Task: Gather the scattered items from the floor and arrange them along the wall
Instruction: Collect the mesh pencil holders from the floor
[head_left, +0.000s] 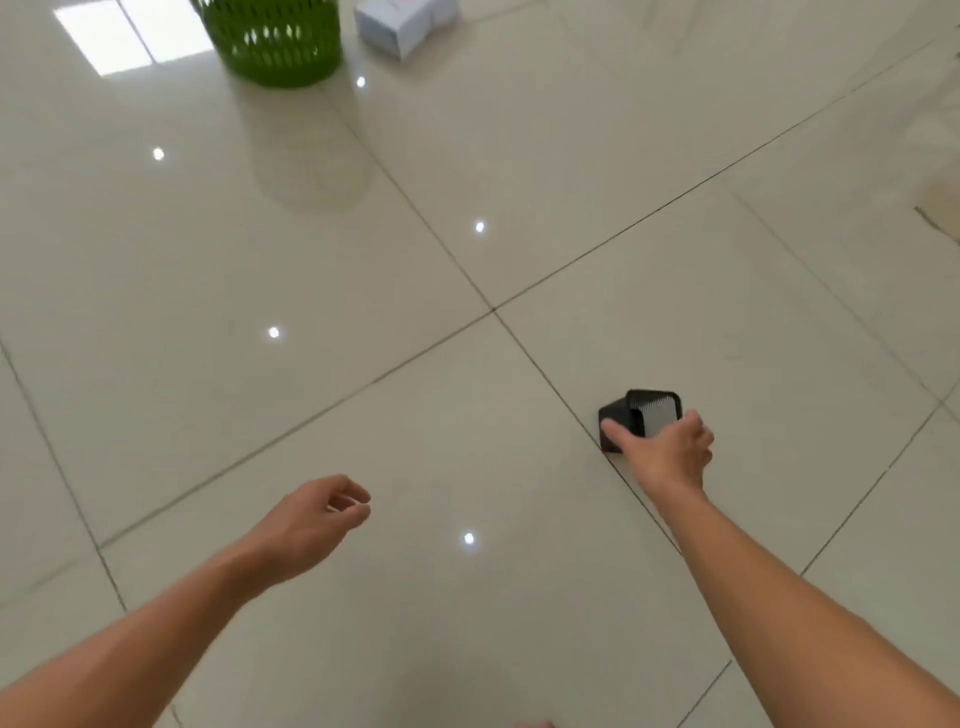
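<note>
Head view: glossy cream tiled floor (311, 260), right hand (670, 457) clasping black mesh holder (644, 415), left hand (311, 525) loosely curled, empty.

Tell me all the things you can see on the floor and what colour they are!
basket: one, green, with holes in its side, standing on the floor at the top left.
box: one, white, on the floor just right of the basket, partly cut off by the top edge.
small container: one, black with a pale meshy face, tipped on the floor at the right, under the right hand.
floor: shiny pale tiles with dark joint lines and bright light spots.
left hand: one, bare, fingers loosely curled, holding nothing, above the floor.
right hand: one, bare, reaching to the small container, thumb and fingers around it.
</note>
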